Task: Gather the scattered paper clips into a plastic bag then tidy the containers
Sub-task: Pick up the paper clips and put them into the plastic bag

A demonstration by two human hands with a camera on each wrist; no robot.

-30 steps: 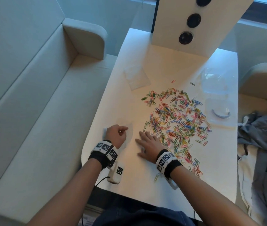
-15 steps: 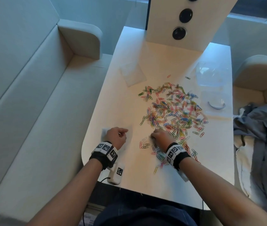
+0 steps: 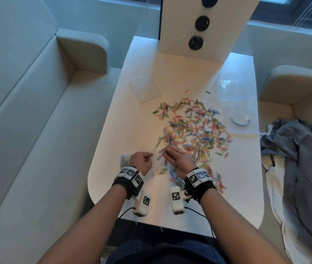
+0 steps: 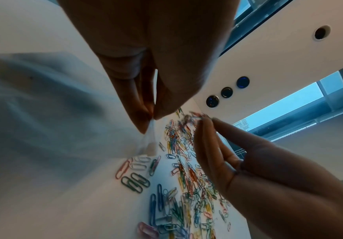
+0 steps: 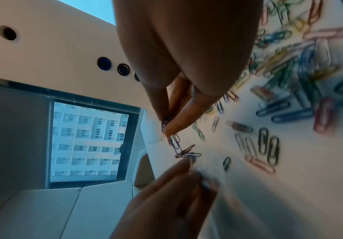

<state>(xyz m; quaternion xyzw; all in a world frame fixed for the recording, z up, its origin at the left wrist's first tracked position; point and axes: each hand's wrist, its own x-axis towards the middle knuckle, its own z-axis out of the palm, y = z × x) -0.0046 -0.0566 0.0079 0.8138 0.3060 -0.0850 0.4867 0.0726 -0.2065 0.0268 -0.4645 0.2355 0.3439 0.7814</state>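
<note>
Head view — right hand (image 3: 180,161) nearer plastic bag (image 3: 147,164)

The thin clear plastic bag (image 4: 149,137) pinched by the left hand (image 4: 145,64) is nearly invisible, its mouth impossible to trace. In the right wrist view, the multicoloured wire paper clips (image 5: 301,67) at two o'clock smear into blur. The grey crumpled cloth (image 3: 299,168) runs off at three o'clock.

You are wearing black wristbands (image 3: 127,184) ringed with white blocks bearing black square markers, a white camera unit (image 3: 177,200) hanging under each wrist, thin black cables trailing, forearms bare.
</note>
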